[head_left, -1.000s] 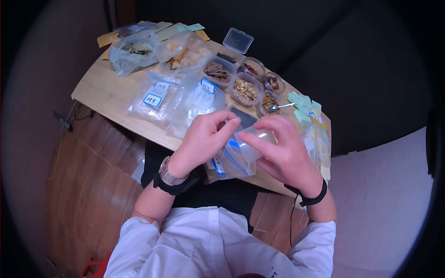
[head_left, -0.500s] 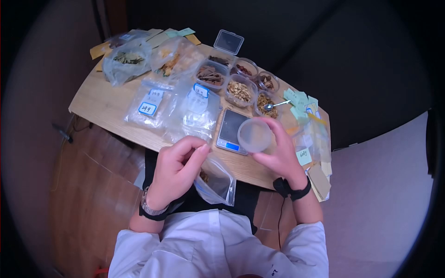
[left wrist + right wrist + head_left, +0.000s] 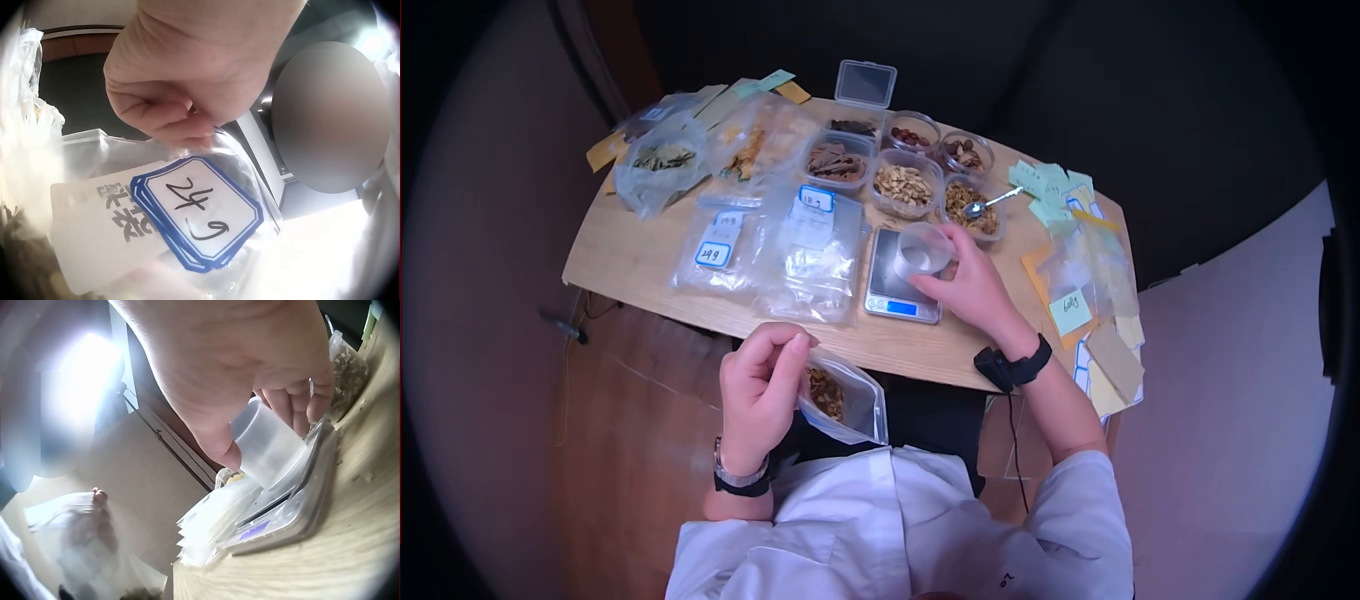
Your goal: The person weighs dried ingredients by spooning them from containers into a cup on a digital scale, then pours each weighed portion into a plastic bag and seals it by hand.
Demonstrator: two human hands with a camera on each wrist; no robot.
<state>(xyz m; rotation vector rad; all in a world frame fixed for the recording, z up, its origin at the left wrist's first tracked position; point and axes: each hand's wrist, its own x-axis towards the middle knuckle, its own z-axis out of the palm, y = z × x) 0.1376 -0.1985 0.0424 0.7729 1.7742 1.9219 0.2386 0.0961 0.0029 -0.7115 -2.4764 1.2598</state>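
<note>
My left hand [image 3: 762, 395] pinches the top edge of a clear zip bag [image 3: 862, 402] held in front of the table. Brown dried pieces [image 3: 827, 393] lie inside it, and the left wrist view shows a blue-bordered label [image 3: 200, 212] reading "24 g". My right hand [image 3: 972, 285] grips a small translucent plastic cup [image 3: 265, 444] by its side, thumb on one side and fingers on the other. The cup is upright, its base right at the plate of the digital kitchen scale [image 3: 902, 308], whose display glows blue.
Behind the scale stand several clear tubs of dried goods, including pale slices [image 3: 903, 187] and brown pieces with a metal spoon [image 3: 992, 202]. Flat labelled zip bags [image 3: 805, 285] lie left of the scale. Green notes [image 3: 1070, 312] and envelopes cover the right edge; bulging plastic bags [image 3: 662, 165] sit far left.
My right hand has carried the cup away from the bag and onto the scale. My left hand has drawn the zip bag back and to the left, off the table's edge.
</note>
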